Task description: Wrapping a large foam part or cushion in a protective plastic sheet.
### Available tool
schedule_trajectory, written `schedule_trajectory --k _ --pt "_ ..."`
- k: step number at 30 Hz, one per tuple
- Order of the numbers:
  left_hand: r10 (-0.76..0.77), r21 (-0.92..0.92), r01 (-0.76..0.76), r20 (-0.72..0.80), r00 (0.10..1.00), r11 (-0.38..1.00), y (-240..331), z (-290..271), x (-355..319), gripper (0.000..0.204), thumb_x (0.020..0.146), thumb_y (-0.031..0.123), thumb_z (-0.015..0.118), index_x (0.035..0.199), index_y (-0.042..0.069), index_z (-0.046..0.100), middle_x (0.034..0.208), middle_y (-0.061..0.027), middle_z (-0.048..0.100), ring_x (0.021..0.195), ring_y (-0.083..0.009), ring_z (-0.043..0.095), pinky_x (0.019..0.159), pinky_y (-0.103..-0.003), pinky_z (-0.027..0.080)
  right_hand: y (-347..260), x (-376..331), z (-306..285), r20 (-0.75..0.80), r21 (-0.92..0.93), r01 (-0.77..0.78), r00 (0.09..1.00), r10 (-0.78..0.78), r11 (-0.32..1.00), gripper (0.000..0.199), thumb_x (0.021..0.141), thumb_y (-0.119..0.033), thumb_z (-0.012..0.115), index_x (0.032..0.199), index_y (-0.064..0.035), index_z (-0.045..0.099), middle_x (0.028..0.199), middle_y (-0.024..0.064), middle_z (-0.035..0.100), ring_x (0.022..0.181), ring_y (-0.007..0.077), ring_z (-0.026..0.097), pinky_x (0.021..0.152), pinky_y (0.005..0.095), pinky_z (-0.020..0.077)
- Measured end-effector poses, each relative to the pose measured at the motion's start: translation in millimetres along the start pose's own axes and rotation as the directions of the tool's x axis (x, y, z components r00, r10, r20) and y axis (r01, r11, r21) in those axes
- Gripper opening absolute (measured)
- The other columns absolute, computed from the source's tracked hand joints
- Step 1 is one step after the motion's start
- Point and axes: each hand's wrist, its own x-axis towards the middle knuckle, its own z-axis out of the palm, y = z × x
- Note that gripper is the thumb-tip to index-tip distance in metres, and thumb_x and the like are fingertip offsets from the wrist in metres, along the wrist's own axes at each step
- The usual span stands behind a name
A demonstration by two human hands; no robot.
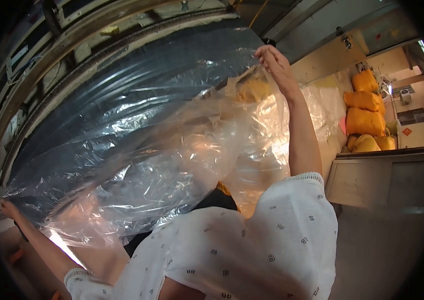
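A wide sheet of clear plastic film (137,120) stretches between my two hands, wrinkled and shiny, its near part hanging in loose folds before my body. At the far left, my left hand (9,209) is closed on one edge of the film. Up at the far right, my right hand (275,61) pinches another edge, fingers bent together, arm stretched out. Behind the film, the upper part looks dark, bordered by the machine; yellow and orange shapes show blurred through the part by my right arm.
A long machine with curved-looking metal rails (47,75) runs along the film's far side. To the right, stacked orange bundles (367,120) show through an opening, above a pale cabinet or panel (382,182). More clear film (322,112) lies right of my right forearm.
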Motion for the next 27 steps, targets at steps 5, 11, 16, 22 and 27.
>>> schedule_trajectory --k 5,11,16,22,27 --pt "0.069 -0.066 -0.066 0.036 0.997 0.996 19.3 2.1 -0.9 0.047 0.089 0.035 0.045 0.105 -0.007 0.059 0.102 -0.0217 0.062 0.092 -0.0357 0.059 0.081 -0.039 0.043 45.7 -84.6 18.0 0.277 -0.418 0.041 0.957 0.084 0.907 0.034 0.085 -0.021 0.059 0.113 -0.0036 0.054 0.107 0.0043 0.055 0.096 0.0137 0.051 0.085 0.0255 0.0402" --pt "0.01 -0.079 -0.007 0.039 0.999 0.997 38.7 -8.4 -4.1 0.046 0.088 0.033 0.045 0.106 -0.007 0.059 0.106 -0.0239 0.06 0.095 -0.0379 0.057 0.084 -0.041 0.042 147.7 -101.6 44.1 -0.004 0.081 -0.194 0.981 0.195 0.978 0.037 0.082 -0.015 0.061 0.117 -0.0046 0.054 0.107 0.0094 0.055 0.098 0.0177 0.053 0.087 0.0287 0.0416" --pt "0.024 -0.096 -0.022 0.013 1.0 0.995 39.8 4.9 -16.6 0.043 0.088 0.03 0.045 0.104 -0.008 0.059 0.105 -0.0232 0.061 0.094 -0.0362 0.057 0.082 -0.04 0.043 135.5 -91.2 49.6 -0.025 0.007 -0.149 0.988 0.149 0.989 0.029 0.084 -0.015 0.059 0.111 -0.0038 0.057 0.104 0.0059 0.055 0.094 0.016 0.052 0.084 0.0273 0.0413" --pt "0.093 -0.089 -0.091 0.014 0.996 0.992 18.3 8.0 -4.1 0.043 0.089 0.031 0.044 0.104 -0.007 0.059 0.104 -0.0224 0.061 0.094 -0.0358 0.058 0.081 -0.039 0.043 128.2 -80.0 40.3 0.026 -0.026 -0.186 0.982 0.186 0.982 0.016 0.087 -0.017 0.058 0.098 -0.0067 0.058 0.088 -0.002 0.052 0.08 0.0108 0.051 0.072 0.0232 0.0418" --pt "-0.036 -0.064 0.038 0.03 0.999 0.997 -1.1 1.5 7.5 0.046 0.089 0.033 0.044 0.105 -0.007 0.059 0.103 -0.0215 0.062 0.095 -0.0347 0.058 0.083 -0.038 0.043 65.2 -50.4 3.0 0.026 0.665 -0.224 0.96 0.278 0.712 0.008 0.088 -0.019 0.057 0.092 -0.0127 0.056 0.079 -0.0069 0.049 0.061 0.004 0.045 0.056 0.0158 0.0378"
